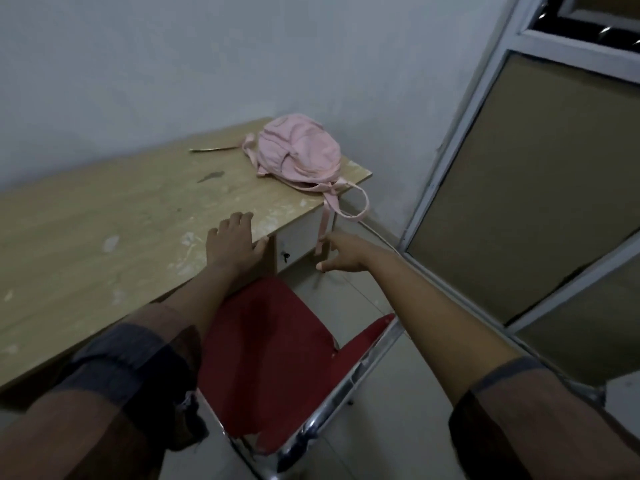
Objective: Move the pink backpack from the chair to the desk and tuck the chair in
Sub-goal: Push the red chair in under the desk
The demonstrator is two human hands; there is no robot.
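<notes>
A person's left hand (235, 242) rests flat, fingers spread, on the desk (104, 237) edge; the right hand (341, 252) hangs open beside a dangling strap, gripping nothing. The pink backpack (299, 150) lies on the desk's far corner, above the red chair (277, 358)

The pink backpack (298, 149) is lying slumped at the far right corner of the wooden worktop (104, 216), straps dangling over the edge. The red chair (277, 358) with its chrome frame is sitting just in front, not tucked in.
</notes>
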